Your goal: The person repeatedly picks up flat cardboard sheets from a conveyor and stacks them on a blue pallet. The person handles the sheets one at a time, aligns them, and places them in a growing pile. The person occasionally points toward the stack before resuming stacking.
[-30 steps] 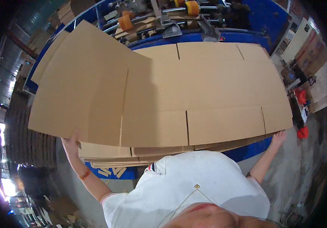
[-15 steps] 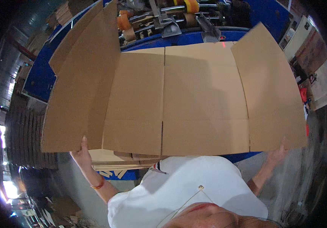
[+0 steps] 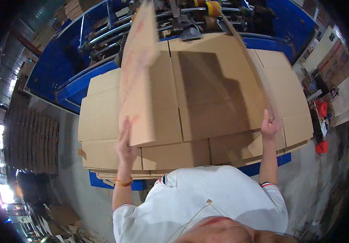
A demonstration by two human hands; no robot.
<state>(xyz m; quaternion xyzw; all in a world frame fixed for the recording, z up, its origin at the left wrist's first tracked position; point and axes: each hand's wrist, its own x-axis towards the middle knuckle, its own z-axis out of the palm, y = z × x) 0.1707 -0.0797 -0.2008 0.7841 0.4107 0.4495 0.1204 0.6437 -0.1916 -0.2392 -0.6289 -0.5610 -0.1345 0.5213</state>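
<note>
A large creased cardboard box blank (image 3: 200,91) hangs before me, its two side panels bent up toward each other. On the near edge of the left panel, my left hand (image 3: 125,148) is closed, with an orange bracelet at its wrist. My right hand (image 3: 270,124) grips the right panel near its lower edge; some of its fingers are behind the board. Under the held blank lies a stack of flat cardboard blanks (image 3: 99,125), spreading out past it on both sides. The moving panels are slightly blurred.
Beyond the stack is a blue machine (image 3: 75,71) with metal shafts, yellow rollers and metal guide plates (image 3: 190,33). A tall cardboard pile (image 3: 32,139) stands on the floor at left. Red items (image 3: 322,147) and cartons (image 3: 338,58) are at the right.
My hands have come closer together, swinging both side panels up and inward. The blank has narrowed, and the stack beneath now shows on both sides.
</note>
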